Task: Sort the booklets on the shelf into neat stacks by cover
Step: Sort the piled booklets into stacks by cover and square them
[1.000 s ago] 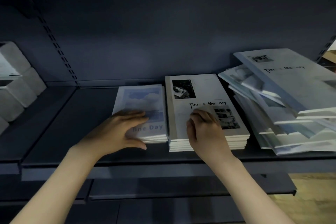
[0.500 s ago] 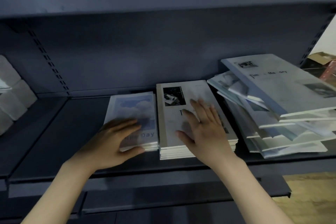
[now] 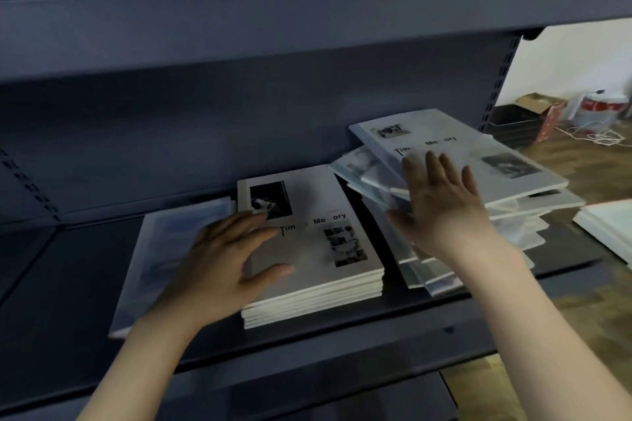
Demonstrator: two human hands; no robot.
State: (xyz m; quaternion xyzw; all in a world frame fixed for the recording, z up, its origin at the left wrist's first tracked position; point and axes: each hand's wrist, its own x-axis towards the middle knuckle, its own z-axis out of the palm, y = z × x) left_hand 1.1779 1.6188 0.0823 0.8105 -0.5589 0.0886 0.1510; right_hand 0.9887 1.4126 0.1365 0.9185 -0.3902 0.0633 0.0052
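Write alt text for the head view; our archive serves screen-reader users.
A person's right hand reaches with straight fingers onto a messy pile of booklets on a dark metal shelf. The left hand rests over a neat grey-cover stack and a blue-cover stack beside it.

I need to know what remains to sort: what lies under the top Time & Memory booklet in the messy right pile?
Under the top booklet, skewed pale booklets fan out; their covers are mostly hidden, some behind the right hand.

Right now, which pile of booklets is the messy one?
The right-hand pile, under the right hand: its booklets lie fanned and crooked. The middle stack and the blue-cover stack have squared edges.
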